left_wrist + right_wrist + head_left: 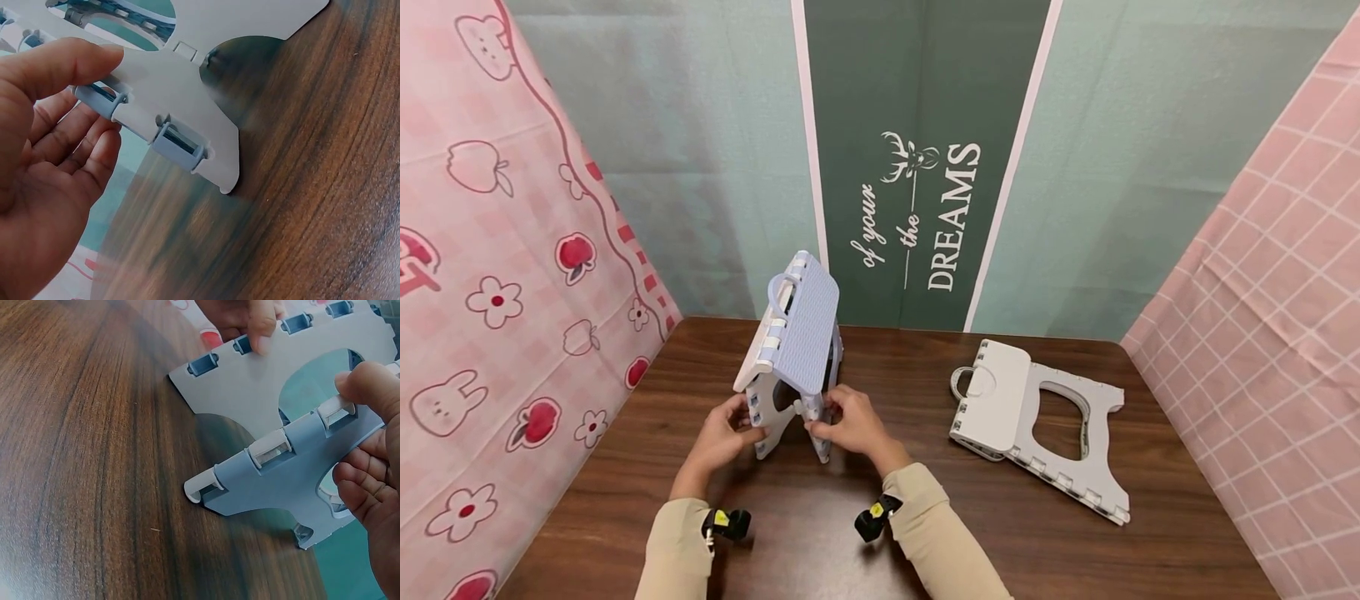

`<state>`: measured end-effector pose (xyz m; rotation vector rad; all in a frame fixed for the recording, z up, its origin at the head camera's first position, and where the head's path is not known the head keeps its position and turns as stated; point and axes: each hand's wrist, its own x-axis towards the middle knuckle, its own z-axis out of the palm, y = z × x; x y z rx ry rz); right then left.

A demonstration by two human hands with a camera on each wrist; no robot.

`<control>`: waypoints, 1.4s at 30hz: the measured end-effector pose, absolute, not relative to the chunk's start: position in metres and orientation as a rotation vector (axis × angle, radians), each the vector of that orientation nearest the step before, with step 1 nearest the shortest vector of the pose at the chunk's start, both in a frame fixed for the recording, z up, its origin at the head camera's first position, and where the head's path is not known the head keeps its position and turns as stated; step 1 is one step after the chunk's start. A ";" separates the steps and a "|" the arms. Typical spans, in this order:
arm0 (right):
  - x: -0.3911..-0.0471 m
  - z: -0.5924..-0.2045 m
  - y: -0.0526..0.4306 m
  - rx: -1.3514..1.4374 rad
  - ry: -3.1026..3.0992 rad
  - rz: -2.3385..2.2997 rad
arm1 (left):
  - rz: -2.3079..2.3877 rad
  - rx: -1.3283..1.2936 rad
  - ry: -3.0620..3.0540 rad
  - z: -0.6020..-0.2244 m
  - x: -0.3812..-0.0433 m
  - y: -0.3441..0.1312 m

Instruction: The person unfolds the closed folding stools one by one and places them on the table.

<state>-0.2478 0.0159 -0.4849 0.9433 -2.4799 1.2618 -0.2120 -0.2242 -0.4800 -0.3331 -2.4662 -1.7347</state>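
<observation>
A pale-blue and white plastic folding stool (808,321) stands half-folded on the dark brown wood-grain surface (797,542), its two seat panels sloping down from a ridge. The person's left hand (721,433) pinches the edge of the white leg panel; the right hand (856,423) grips the blue leg panel's edge. Well apart, rightward, a white plastic folding stool (1003,387) lies flat.

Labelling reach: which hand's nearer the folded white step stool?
Right. Both are left of the folded white step stool: the right hand grips the nearer side of the blue-and-white stool, the left hand its farther side.
</observation>
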 end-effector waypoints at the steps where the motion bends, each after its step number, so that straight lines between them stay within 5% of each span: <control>1: -0.248 -0.485 0.017 0.941 -2.480 1.265 | -1.748 -0.325 -2.466 -0.483 -0.214 -0.226; 42: -0.249 -0.484 0.032 0.957 -2.509 1.286 | -1.808 -0.347 -2.509 -0.480 -0.213 -0.243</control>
